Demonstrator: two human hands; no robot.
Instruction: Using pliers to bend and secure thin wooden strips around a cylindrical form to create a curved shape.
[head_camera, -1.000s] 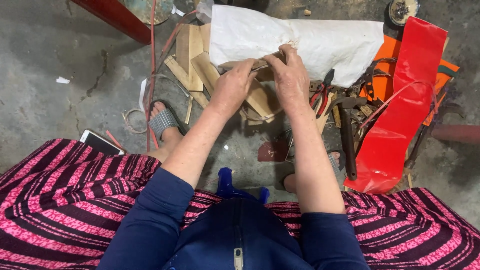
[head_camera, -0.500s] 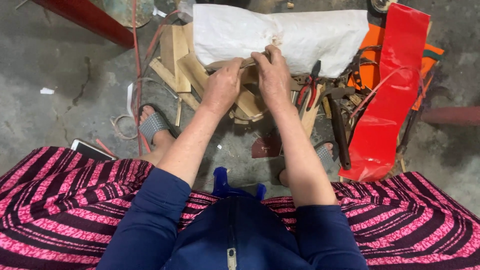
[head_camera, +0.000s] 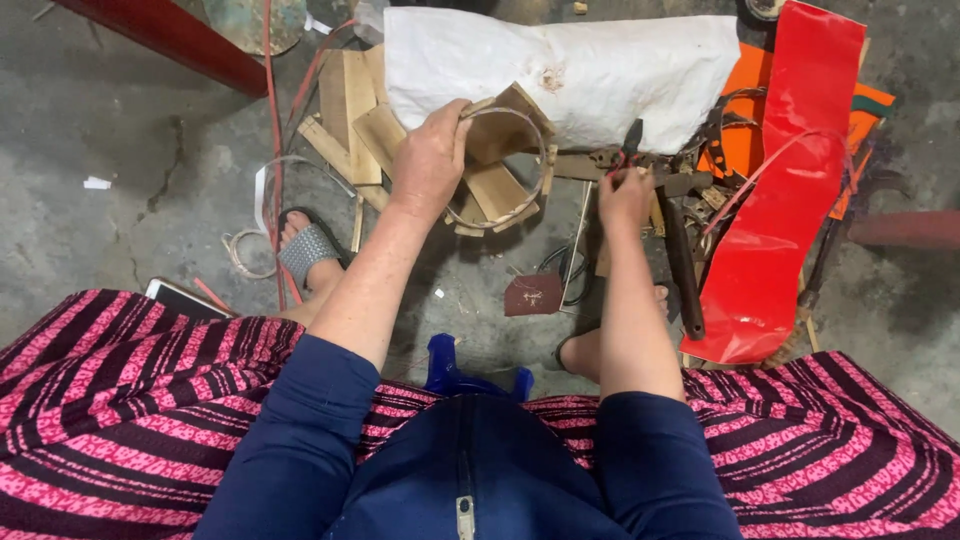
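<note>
My left hand (head_camera: 430, 160) grips a thin bamboo strip bent into a ring (head_camera: 500, 165), held up over a pile of flat wooden pieces (head_camera: 350, 110). My right hand (head_camera: 625, 195) has dropped to the right and rests on the red-handled pliers (head_camera: 630, 145) lying among dark tools on the floor; its fingers curl over the handles. A white sack (head_camera: 600, 70) lies just beyond both hands.
A long red sheet (head_camera: 780, 200) over an orange one (head_camera: 745, 140) lies at the right. A dark hammer-like tool (head_camera: 682, 265) lies beside it. My sandalled foot (head_camera: 305, 250), a phone (head_camera: 180, 297), coiled strips (head_camera: 245, 250), a blue stool (head_camera: 470, 375) and a red beam (head_camera: 170, 35) are around.
Both hands were together on the strip near the sack. The right hand has let go and moved right down to the pliers; the left now holds the ring alone.
</note>
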